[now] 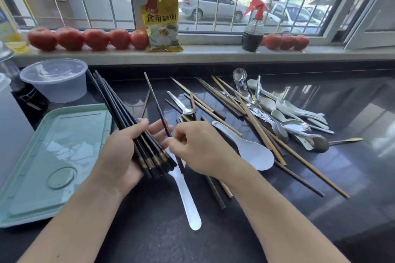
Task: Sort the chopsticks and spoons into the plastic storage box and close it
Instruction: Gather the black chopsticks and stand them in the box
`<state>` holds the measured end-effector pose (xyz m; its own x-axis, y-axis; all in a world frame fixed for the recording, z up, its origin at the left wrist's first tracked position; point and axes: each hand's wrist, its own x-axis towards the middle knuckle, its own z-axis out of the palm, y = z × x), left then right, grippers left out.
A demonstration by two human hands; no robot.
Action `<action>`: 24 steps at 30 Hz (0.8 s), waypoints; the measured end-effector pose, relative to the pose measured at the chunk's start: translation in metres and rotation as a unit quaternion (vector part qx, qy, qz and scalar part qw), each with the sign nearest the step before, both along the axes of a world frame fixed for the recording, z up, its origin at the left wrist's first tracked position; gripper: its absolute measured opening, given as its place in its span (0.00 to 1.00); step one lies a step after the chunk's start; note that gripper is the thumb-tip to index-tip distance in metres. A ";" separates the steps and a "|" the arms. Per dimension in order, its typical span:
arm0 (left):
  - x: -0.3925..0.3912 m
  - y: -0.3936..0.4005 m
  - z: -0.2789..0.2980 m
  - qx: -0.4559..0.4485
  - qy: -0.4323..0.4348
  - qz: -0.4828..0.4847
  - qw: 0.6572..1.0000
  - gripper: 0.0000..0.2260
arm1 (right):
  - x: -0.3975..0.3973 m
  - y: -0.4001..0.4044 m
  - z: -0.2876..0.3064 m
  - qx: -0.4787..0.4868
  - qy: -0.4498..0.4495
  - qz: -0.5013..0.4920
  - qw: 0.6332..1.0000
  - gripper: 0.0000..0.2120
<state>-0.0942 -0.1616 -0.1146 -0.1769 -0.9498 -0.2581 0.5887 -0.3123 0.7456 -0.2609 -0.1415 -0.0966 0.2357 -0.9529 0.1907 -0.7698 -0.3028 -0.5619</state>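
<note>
— While our left hand point(126, 151) grips the bundle of dark chopsticks point(119, 111), tips slanting away to the upper left, where does the next one sit?

— Our right hand point(198, 145) pinches a single dark chopstick point(157, 102) just beside the bundle, its long axis nearly parallel, so we judge it only needs sliding left.

— And what's left?

— Loose chopsticks point(235, 113) and the spoon pile point(288, 117) lie on the counter point(320, 198) to our right, nearer that hand. A white spoon point(245, 147) lies under our wrists.

— The box?

— We see a green lid point(53, 156) at left, just beside the left hand; whether it belongs to the box, we can't tell.
</note>
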 end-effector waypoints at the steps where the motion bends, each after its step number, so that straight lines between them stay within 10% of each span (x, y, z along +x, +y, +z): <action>1: -0.002 0.001 -0.001 -0.007 0.001 -0.001 1.000 0.08 | -0.001 -0.001 0.000 -0.003 -0.004 0.003 1.000 0.14; 6: -0.015 0.004 -0.006 -0.052 -0.067 0.026 0.996 0.06 | -0.009 0.000 0.005 0.045 0.014 0.036 0.998 0.16; 12: -0.012 0.006 -0.002 -0.048 -0.020 0.079 0.995 0.07 | -0.097 -0.041 -0.009 0.157 0.156 -0.333 0.917 0.28; 24: -0.014 0.007 0.002 -0.038 -0.034 0.077 0.996 0.07 | -0.037 -0.022 -0.016 0.108 0.117 -0.099 0.982 0.28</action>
